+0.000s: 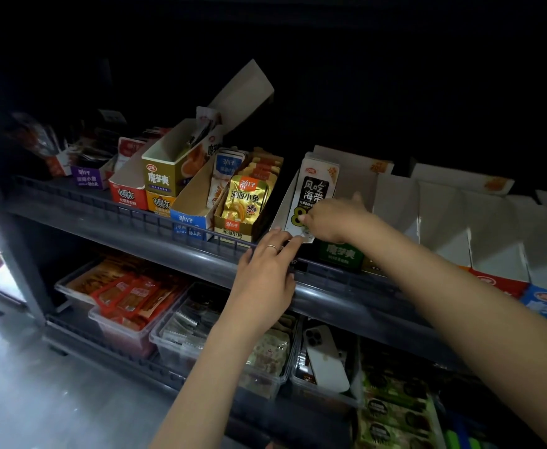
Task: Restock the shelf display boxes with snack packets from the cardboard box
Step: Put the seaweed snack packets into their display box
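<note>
A stack of white and black snack packets stands upright in a white display box on the upper shelf. My right hand pinches the lower edge of the front packet. Just below it, my left hand reaches up with straight fingers, its fingertips touching the packet's bottom corner at the box front. A ring sits on one finger of that hand. The cardboard supply box is not in view.
Left of the white box stand a gold fish-snack box, a blue box and yellow and red boxes. White boxes line the right. The shelf rail fronts them. Clear bins and a phone sit below.
</note>
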A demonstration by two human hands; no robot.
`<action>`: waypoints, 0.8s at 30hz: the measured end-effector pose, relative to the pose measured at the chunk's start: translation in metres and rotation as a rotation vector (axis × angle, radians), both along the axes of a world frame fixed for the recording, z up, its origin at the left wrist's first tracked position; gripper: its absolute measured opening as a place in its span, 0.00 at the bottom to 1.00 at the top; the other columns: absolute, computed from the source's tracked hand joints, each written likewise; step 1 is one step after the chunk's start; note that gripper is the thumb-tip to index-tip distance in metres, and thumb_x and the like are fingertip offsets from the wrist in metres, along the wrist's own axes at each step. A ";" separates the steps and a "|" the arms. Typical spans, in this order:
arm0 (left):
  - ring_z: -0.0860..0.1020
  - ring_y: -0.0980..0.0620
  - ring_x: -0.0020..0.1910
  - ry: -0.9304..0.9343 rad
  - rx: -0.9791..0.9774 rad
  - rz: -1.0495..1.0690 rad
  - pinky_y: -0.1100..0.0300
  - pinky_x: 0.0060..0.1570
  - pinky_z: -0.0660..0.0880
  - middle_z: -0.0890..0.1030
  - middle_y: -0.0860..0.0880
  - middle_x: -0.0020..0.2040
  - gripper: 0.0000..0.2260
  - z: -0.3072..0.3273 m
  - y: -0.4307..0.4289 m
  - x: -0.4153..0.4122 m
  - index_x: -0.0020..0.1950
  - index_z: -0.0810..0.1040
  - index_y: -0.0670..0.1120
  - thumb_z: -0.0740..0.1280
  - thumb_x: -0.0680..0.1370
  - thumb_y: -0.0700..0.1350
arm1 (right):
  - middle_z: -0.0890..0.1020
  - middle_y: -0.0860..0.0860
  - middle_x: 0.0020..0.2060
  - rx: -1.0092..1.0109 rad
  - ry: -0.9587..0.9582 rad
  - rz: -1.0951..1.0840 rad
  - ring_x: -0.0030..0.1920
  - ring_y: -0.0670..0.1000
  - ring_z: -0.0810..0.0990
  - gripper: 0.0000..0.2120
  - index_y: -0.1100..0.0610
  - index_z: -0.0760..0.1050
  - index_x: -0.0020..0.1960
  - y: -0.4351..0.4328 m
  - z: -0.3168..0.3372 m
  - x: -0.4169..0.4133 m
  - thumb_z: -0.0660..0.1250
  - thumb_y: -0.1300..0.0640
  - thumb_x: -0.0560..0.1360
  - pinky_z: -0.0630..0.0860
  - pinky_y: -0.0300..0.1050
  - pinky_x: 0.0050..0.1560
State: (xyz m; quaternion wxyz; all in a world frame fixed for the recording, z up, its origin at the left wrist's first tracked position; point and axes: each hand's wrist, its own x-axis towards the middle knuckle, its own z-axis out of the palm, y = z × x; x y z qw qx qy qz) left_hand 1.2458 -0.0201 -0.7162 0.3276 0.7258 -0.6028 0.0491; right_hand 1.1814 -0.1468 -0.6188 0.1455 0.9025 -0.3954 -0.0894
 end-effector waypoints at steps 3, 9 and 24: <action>0.51 0.55 0.75 0.005 -0.022 -0.013 0.45 0.70 0.60 0.61 0.52 0.73 0.26 0.000 0.001 0.001 0.75 0.61 0.50 0.62 0.78 0.38 | 0.73 0.53 0.64 -0.048 0.080 -0.042 0.65 0.57 0.69 0.19 0.51 0.68 0.68 -0.001 0.000 0.006 0.48 0.46 0.83 0.51 0.61 0.69; 0.53 0.55 0.75 -0.001 -0.067 -0.034 0.46 0.69 0.62 0.63 0.51 0.72 0.27 -0.003 0.001 0.002 0.74 0.63 0.50 0.63 0.77 0.37 | 0.62 0.51 0.73 -0.090 0.169 -0.130 0.71 0.57 0.61 0.27 0.44 0.46 0.77 -0.004 -0.004 0.014 0.52 0.46 0.81 0.54 0.55 0.68; 0.54 0.52 0.75 -0.041 -0.046 0.014 0.39 0.71 0.53 0.58 0.51 0.76 0.27 0.005 0.005 -0.002 0.75 0.60 0.51 0.63 0.78 0.39 | 0.61 0.50 0.73 0.116 -0.529 0.249 0.65 0.53 0.71 0.24 0.46 0.55 0.76 -0.001 -0.018 -0.032 0.50 0.43 0.81 0.74 0.50 0.56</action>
